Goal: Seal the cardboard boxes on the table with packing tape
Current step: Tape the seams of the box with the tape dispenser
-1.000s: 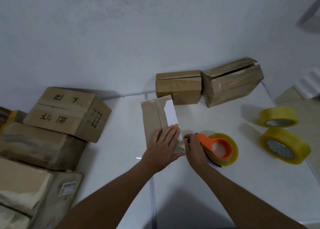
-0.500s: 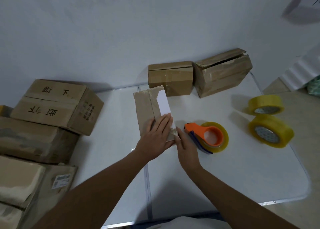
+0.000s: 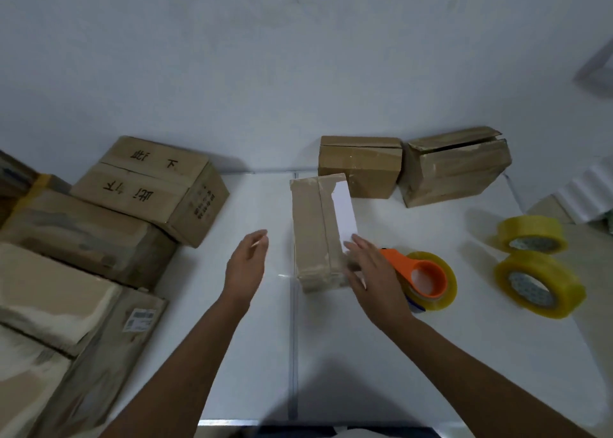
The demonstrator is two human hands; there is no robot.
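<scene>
Centrally on the white table (image 3: 365, 354) lies a narrow cardboard box (image 3: 315, 231), its long side running toward the wall, glossy tape along its top and a white label (image 3: 345, 212) on its right edge. At the box's 3 o'clock, the person's right hand (image 3: 371, 271) rests with fingers straight against the box's near right side, gripping nothing. At the box's 9 o'clock, the left hand (image 3: 247, 265) hovers apart from the box, fingers straight and relaxed, empty.

Just beside the right hand, at its 3 o'clock, an orange tape dispenser (image 3: 421, 271) with a yellowish roll lies flat on the table; the hand partly covers its tip. Farther toward 3 o'clock sit two loose tape rolls (image 3: 539, 281), near each other by the table's right edge.

At the box's 12 to 1 o'clock, against the wall, stand a small taped box (image 3: 360, 165) and, touching or just beside it, a battered box (image 3: 456, 168) with its top flap slightly lifted. At 9 o'clock, well apart, a stack of larger cartons (image 3: 99, 225) crowds the left; the top one carries printed characters.
</scene>
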